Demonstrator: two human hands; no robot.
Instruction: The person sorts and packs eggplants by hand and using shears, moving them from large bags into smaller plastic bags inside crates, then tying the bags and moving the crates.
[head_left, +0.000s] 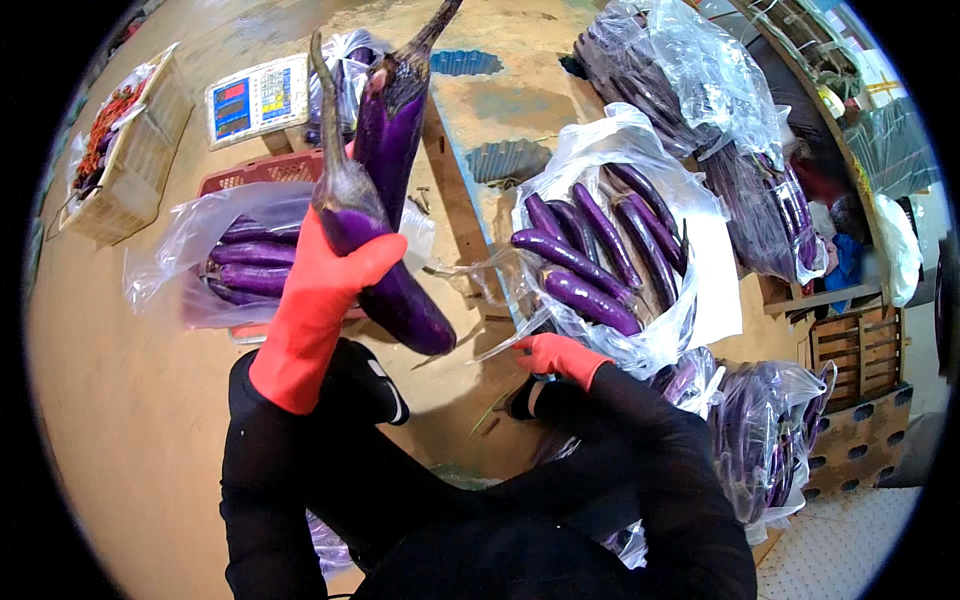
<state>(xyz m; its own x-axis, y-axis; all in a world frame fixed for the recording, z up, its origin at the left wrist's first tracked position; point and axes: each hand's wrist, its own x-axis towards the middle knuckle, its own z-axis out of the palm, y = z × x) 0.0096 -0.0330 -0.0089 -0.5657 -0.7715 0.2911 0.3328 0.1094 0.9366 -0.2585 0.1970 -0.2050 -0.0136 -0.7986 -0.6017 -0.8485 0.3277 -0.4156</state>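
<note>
My left hand, in a red rubber glove, is closed around a dark purple eggplant with a long stem, raised above the floor. A second eggplant stands up behind it, apparently in the same grip; where the fingers meet it is hidden. My right hand, also red-gloved, is low and farther right, fingers closed at the near edge of a clear plastic bag. That bag lies spread wide, with several long eggplants inside. Below my left hand's side, another bag of eggplants rests in a red crate.
A digital scale's display stands beyond the red crate. Far left is a cream crate holding red produce. Filled eggplant bags lie at the far right, and another filled bag sits beside my right arm. Wooden crates stand rightmost.
</note>
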